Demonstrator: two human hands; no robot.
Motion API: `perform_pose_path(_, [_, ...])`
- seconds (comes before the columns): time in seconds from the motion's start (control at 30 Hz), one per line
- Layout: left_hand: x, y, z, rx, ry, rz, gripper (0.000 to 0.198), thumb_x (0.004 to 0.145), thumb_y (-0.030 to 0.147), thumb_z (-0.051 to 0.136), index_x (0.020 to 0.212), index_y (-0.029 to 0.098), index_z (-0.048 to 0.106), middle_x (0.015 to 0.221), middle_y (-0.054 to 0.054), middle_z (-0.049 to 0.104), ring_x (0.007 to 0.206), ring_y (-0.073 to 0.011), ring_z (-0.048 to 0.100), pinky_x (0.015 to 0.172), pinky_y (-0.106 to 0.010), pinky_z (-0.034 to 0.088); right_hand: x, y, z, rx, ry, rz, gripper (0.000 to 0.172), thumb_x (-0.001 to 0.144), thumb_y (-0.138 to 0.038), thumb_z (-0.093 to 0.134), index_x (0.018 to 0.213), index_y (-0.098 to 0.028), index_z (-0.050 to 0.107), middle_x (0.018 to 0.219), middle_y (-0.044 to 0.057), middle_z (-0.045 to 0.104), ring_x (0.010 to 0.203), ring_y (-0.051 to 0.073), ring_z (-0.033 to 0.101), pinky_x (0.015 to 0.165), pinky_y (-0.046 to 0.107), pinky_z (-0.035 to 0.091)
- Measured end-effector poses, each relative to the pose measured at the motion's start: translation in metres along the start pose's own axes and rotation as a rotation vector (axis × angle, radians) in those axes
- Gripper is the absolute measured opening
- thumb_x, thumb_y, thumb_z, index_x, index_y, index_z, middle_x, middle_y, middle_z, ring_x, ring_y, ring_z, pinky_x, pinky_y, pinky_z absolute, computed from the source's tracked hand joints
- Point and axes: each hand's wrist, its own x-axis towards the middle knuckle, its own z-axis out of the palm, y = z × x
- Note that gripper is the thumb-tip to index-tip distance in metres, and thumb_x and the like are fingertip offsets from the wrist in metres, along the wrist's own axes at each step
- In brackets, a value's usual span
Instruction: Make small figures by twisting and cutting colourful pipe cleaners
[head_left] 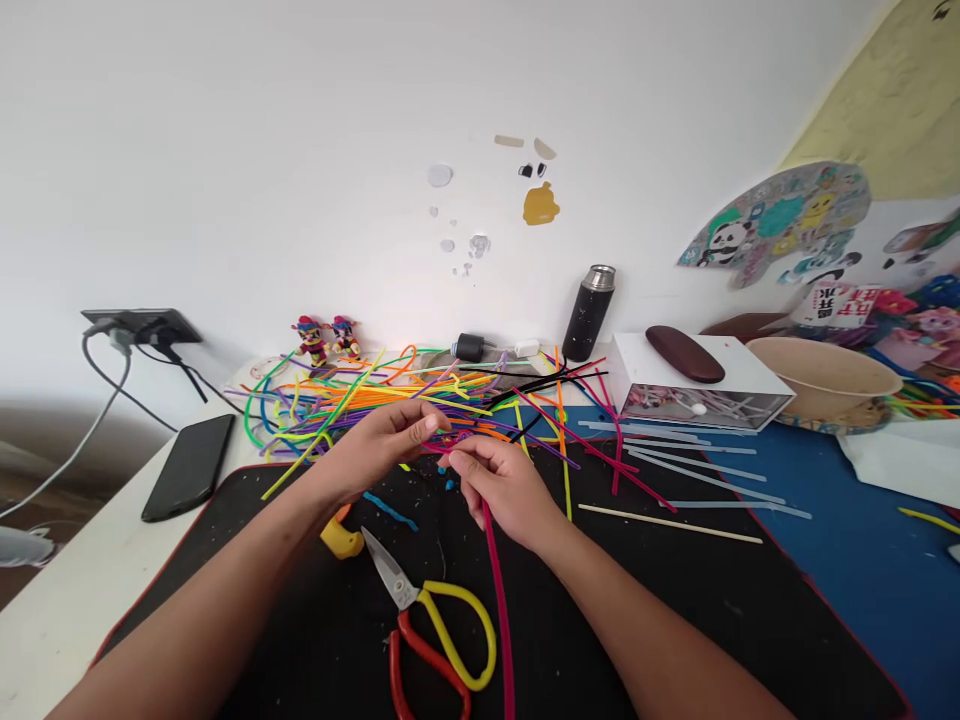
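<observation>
My left hand and my right hand meet above a black mat, both pinched on the upper end of a long pink pipe cleaner that trails down toward me. Just behind my fingers lies a big loose pile of coloured pipe cleaners. Scissors with one yellow and one red handle lie open on the mat below my hands. A short blue pipe cleaner piece and a yellow object sit by my left wrist.
A black phone lies at the left edge. At the back stand a black flask, two small figurines and a wall socket with cables. To the right are a white box, a beige bowl, glue sticks and a thin wooden stick.
</observation>
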Motion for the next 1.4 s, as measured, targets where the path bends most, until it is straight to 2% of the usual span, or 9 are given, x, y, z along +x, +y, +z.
perform_pose_path(0.17, [-0.002, -0.004, 0.011, -0.281, 0.04, -0.053, 0.062, 0.089, 0.073, 0.067, 0.107, 0.014, 0.069, 0.071, 0.005, 0.036, 0.057, -0.01, 0.028, 0.051, -0.024, 0.021, 0.004, 0.003, -0.002, 0.08, 0.1, -0.042, 0.042, 0.092, -0.058, 0.067, 0.095, -0.017, 0.068, 0.05, -0.009, 0.051, 0.035, 0.008, 0.041, 0.04, 0.022, 0.034])
perform_pose_path(0.33, [-0.007, -0.003, 0.024, -0.261, 0.012, -0.016, 0.072, 0.094, 0.078, 0.055, 0.125, 0.014, 0.064, 0.074, 0.004, 0.04, 0.059, -0.0112, 0.028, 0.052, -0.025, 0.02, 0.006, 0.004, -0.003, 0.057, 0.165, -0.082, 0.043, 0.086, -0.06, 0.074, 0.089, -0.019, 0.065, 0.052, -0.01, 0.047, 0.039, 0.008, 0.039, 0.041, 0.023, 0.031])
perform_pose_path(0.6, [-0.014, -0.007, 0.039, -0.008, 0.049, -0.021, 0.093, 0.094, 0.087, 0.034, 0.146, 0.013, 0.053, 0.07, 0.005, 0.038, 0.063, -0.015, 0.034, 0.057, -0.028, 0.028, 0.004, 0.012, 0.002, -0.057, 0.153, -0.085, 0.045, 0.089, -0.063, 0.07, 0.1, -0.019, 0.069, 0.059, -0.007, 0.05, 0.043, 0.01, 0.041, 0.041, 0.024, 0.03])
perform_pose_path(0.73, [-0.02, -0.009, 0.04, 0.207, 0.071, 0.085, 0.091, 0.098, 0.083, 0.03, 0.159, 0.016, 0.041, 0.085, -0.001, 0.049, 0.077, -0.0206, 0.048, 0.071, -0.034, 0.043, 0.004, 0.012, 0.002, -0.056, 0.164, -0.093, 0.049, 0.086, -0.067, 0.073, 0.096, -0.02, 0.068, 0.064, -0.005, 0.053, 0.046, 0.01, 0.043, 0.044, 0.025, 0.031])
perform_pose_path(0.9, [-0.027, -0.005, 0.046, 0.412, 0.092, 0.215, 0.092, 0.101, 0.079, 0.025, 0.168, 0.016, 0.024, 0.106, -0.009, 0.056, 0.095, -0.0265, 0.055, 0.091, -0.041, 0.046, 0.003, 0.015, 0.004, -0.059, 0.163, -0.095, 0.048, 0.081, -0.065, 0.08, 0.092, -0.021, 0.067, 0.059, -0.007, 0.049, 0.048, 0.011, 0.039, 0.046, 0.025, 0.029])
perform_pose_path(1.03, [-0.027, -0.006, 0.049, 0.414, 0.097, 0.24, 0.089, 0.102, 0.078, 0.026, 0.167, 0.017, 0.025, 0.101, -0.007, 0.055, 0.089, -0.0243, 0.055, 0.087, -0.04, 0.047, 0.002, 0.017, 0.007, -0.037, 0.138, -0.069, 0.046, 0.08, -0.062, 0.083, 0.086, -0.021, 0.065, 0.055, -0.009, 0.043, 0.045, 0.009, 0.035, 0.044, 0.024, 0.026])
perform_pose_path(1.17, [-0.021, -0.007, 0.04, 0.229, 0.086, 0.174, 0.081, 0.103, 0.076, 0.031, 0.161, 0.019, 0.038, 0.094, -0.004, 0.056, 0.083, -0.0215, 0.054, 0.076, -0.035, 0.048, 0.002, 0.009, 0.004, 0.059, 0.131, -0.03, 0.044, 0.081, -0.06, 0.081, 0.091, -0.021, 0.064, 0.054, -0.01, 0.045, 0.041, 0.009, 0.036, 0.04, 0.024, 0.027])
perform_pose_path(1.3, [-0.015, 0.002, 0.025, 0.124, -0.015, 0.078, 0.061, 0.099, 0.069, 0.054, 0.131, 0.017, 0.064, 0.08, 0.0, 0.056, 0.074, -0.0175, 0.051, 0.068, -0.029, 0.045, 0.003, 0.0, -0.002, 0.124, 0.197, -0.064, 0.042, 0.082, -0.058, 0.079, 0.091, -0.02, 0.064, 0.05, -0.011, 0.042, 0.038, 0.008, 0.034, 0.038, 0.022, 0.026])
perform_pose_path(1.4, [-0.014, 0.011, 0.019, 0.125, -0.068, 0.069, 0.052, 0.093, 0.065, 0.067, 0.111, 0.017, 0.07, 0.083, 0.0, 0.061, 0.072, -0.0154, 0.05, 0.066, -0.027, 0.043, 0.003, -0.002, -0.003, 0.163, 0.209, -0.075, 0.042, 0.081, -0.057, 0.08, 0.09, -0.02, 0.064, 0.048, -0.012, 0.039, 0.037, 0.007, 0.031, 0.038, 0.022, 0.024])
